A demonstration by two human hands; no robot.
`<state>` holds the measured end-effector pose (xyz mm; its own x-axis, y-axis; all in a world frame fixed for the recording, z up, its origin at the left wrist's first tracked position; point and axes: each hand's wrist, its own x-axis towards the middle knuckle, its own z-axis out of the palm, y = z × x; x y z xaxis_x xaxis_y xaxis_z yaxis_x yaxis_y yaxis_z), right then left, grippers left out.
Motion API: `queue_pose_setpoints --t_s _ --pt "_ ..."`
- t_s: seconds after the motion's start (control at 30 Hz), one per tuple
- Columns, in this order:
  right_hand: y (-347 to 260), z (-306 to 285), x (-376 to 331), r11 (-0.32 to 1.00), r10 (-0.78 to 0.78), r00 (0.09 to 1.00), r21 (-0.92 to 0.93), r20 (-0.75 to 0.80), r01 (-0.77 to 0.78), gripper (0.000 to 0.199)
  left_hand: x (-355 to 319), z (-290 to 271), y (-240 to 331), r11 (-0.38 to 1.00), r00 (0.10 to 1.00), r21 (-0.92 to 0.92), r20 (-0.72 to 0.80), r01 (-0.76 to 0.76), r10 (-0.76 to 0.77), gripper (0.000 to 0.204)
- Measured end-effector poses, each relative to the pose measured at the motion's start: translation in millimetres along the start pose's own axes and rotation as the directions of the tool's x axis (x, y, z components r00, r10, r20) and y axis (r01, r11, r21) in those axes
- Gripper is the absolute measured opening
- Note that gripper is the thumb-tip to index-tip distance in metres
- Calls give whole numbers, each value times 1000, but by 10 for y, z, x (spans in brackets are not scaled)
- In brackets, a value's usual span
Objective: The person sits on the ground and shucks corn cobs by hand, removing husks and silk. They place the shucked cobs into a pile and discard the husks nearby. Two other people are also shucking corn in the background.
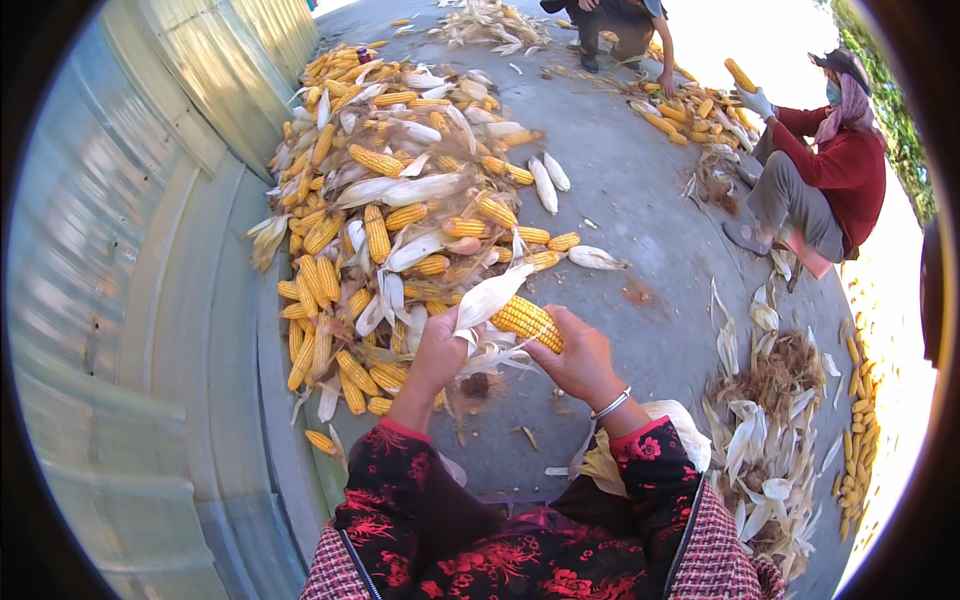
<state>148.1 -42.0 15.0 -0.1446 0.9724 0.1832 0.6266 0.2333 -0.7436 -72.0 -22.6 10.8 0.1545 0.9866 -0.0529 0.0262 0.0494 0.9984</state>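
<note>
Between my two hands is a yellow ear of corn (527, 322), tilted, with its kernels bare toward the right. Pale husk (490, 297) is peeled back at its left end, and loose strips hang below. My left hand (440, 347) is closed around the husk at that end. My right hand (580, 352), with a bracelet at the wrist, grips the ear's bare right end, thumb pressed on the kernels. Just beyond my hands lies a large pile of corn ears (400, 215), some bare yellow, others wrapped in pale husks.
A corrugated metal wall (130, 290) runs along the left. Stripped husks and silk (765, 440) are heaped at right, beside a row of bare ears (858, 440). A person in red (835, 170) squats at right holding an ear. Another person (630, 30) bends over a smaller corn pile (700, 115).
</note>
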Motion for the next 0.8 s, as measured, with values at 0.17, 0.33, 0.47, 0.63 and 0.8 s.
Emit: queue_pose_setpoints --t_s 0.17,0.33,0.47,0.63,0.8 --pt "163 -57 98 548 241 840 647 485 -531 37 30 -13 -34 972 998 -229 -7 61 -65 30" --pt "105 -109 70 434 168 849 735 502 -521 38 58 -15 -110 809 994 -577 52 112 -100 37" --pt "189 -38 49 57 -56 779 781 624 -622 44 -24 -59 -142 444 998 -895 66 54 12 38" --pt "255 48 74 -27 -6 802 802 597 -597 48 66 -356 -225 247 993 -969 37 7 113 39" --pt "216 -28 114 499 174 838 688 517 -528 46 193 -456 -213 307 971 -946 -160 -99 -178 28"
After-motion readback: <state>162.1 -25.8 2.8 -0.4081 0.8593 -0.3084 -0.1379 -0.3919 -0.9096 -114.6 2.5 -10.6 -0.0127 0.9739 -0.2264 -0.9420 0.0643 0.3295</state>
